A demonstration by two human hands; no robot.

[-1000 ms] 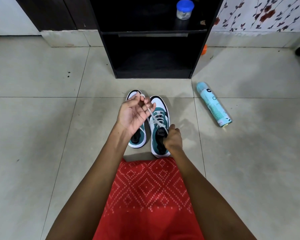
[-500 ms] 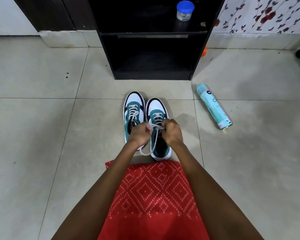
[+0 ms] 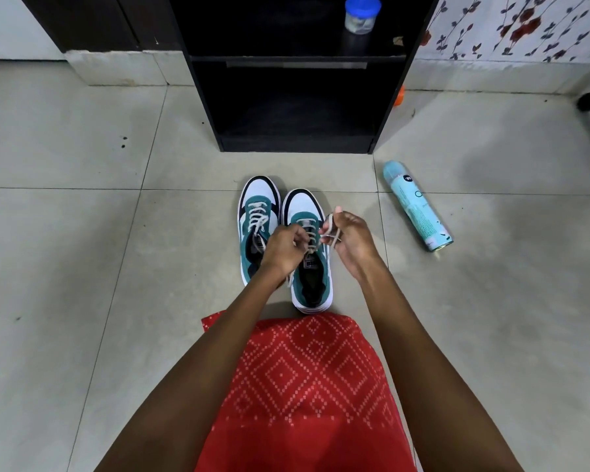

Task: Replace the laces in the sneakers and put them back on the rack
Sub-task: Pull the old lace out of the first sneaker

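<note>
The gray tile floor is the biggest thing here, and the black shoe rack stands at the far end of it with its bottom shelf bare. The two green and white sneakers sit side by side on the floor just in front of the rack, not on it yet. A light blue spray can lies on the floor off to the right, well apart from the shoes. Half a second ago both hands were close together over the sneaker on the right. Now the right hand has moved out to the right side, with its fingers curled round a loop of the white lace, pulling it away from the shoe. The left hand stays low over the shoe's tongue, with its fingers bent and pinching the lace there. This looks like the lace being pulled snug or made ready for a bow. The other sneaker already has its lace in. So the lacing seems close to done, and putting the pair on the rack is still left.
</note>
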